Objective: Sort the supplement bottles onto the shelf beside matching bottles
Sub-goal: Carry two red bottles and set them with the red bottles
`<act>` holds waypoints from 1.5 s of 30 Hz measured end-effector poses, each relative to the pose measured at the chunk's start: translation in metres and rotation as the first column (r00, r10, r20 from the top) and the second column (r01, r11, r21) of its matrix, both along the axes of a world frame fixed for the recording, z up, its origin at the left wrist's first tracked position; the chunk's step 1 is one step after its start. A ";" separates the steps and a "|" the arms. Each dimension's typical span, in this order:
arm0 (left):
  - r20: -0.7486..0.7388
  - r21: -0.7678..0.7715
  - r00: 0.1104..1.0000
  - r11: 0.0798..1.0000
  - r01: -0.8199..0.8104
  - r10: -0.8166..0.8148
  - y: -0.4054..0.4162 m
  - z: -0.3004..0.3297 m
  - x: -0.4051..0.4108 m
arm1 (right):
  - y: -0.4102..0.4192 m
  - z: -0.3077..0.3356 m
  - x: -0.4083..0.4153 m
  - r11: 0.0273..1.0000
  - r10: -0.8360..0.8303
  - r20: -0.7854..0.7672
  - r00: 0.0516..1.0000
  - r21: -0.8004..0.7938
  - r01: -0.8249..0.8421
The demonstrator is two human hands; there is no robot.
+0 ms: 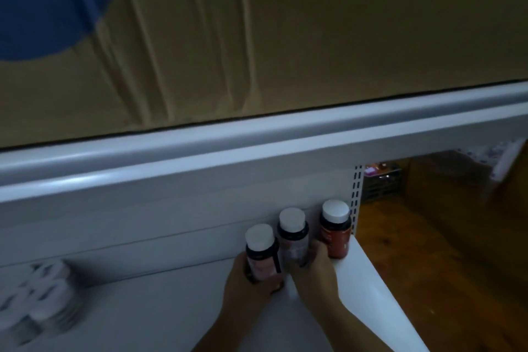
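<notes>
White shelf [171,308] carries three dark bottles [335,230]; left hand [251,280] and right hand [314,268] each grip one.

Three dark white-capped supplement bottles [291,237] stand on one white metal shelf [171,308], two hands [251,280] reach in, and a blurred white-lidded cluster [43,294] is uncountable.

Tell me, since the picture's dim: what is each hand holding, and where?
Left hand grips the left white-capped dark bottle low on its body; right hand the middle one, likewise.
</notes>
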State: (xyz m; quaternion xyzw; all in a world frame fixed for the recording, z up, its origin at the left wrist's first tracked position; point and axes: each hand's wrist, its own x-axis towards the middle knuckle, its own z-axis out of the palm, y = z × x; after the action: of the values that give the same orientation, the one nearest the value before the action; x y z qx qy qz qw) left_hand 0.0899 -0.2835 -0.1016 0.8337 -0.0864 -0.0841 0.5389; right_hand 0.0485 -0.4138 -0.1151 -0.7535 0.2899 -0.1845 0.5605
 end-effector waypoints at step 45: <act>-0.083 -0.472 0.629 0.525 -0.708 0.773 0.768 0.069 -0.149 | 0.759 0.059 -0.014 0.146 0.886 0.315 0.341 0.508 -0.849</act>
State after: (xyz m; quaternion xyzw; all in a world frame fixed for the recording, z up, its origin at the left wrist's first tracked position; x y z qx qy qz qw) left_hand -0.0588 0.4844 -0.0330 0.6402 0.2225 0.2337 0.6971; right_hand 0.0342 0.3449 -0.0562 -0.5658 -0.1381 0.2949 0.7575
